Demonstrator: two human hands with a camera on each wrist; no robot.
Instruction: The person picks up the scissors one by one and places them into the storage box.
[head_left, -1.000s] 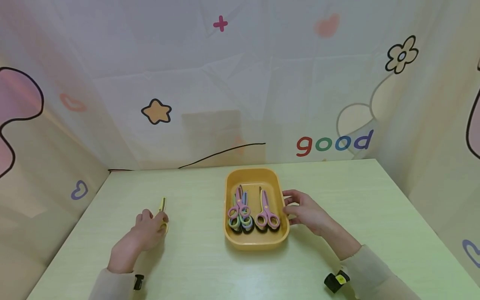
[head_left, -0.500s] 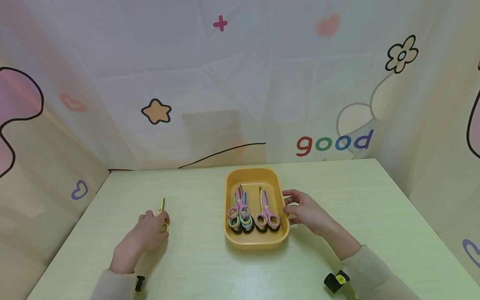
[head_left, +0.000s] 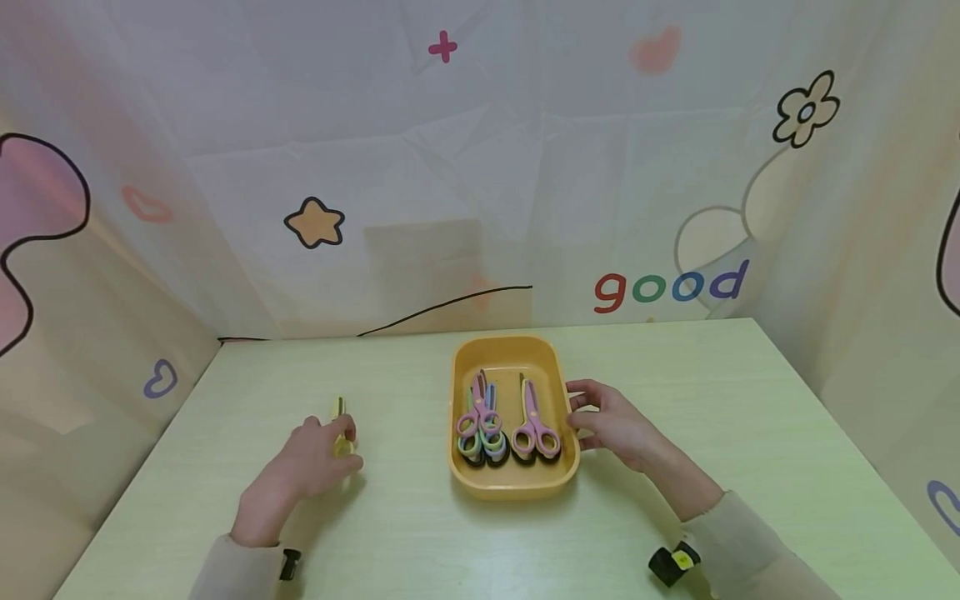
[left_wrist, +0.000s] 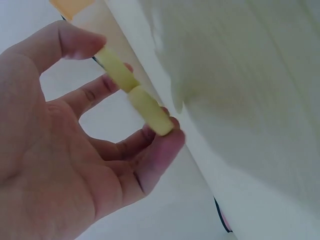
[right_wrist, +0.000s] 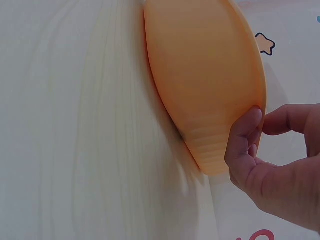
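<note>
My left hand (head_left: 311, 458) holds a pair of yellow scissors (head_left: 340, 407) over the left part of the table. In the left wrist view, the thumb and fingers pinch the scissors' yellow handle loops (left_wrist: 150, 112) edge-on, near the table surface. My right hand (head_left: 611, 421) is at the right wall of an orange-yellow tray (head_left: 513, 492), its fingertips at the rim. Seen from the right wrist, one finger lies on the tray's outer wall (right_wrist: 205, 65) and another digit meets the rim. Inside the tray lie pink scissors (head_left: 536, 425) and several others, partly overlapping.
The pale wooden table (head_left: 405, 550) ends at a printed curtain (head_left: 420, 167) behind and on both sides. A black wrist device (head_left: 670, 565) hangs by the right sleeve, and another (head_left: 290, 564) by the left.
My left hand has moved a little to the right with the yellow scissors, and its fingers have shifted on the handle. The right hand and tray stay in place.
</note>
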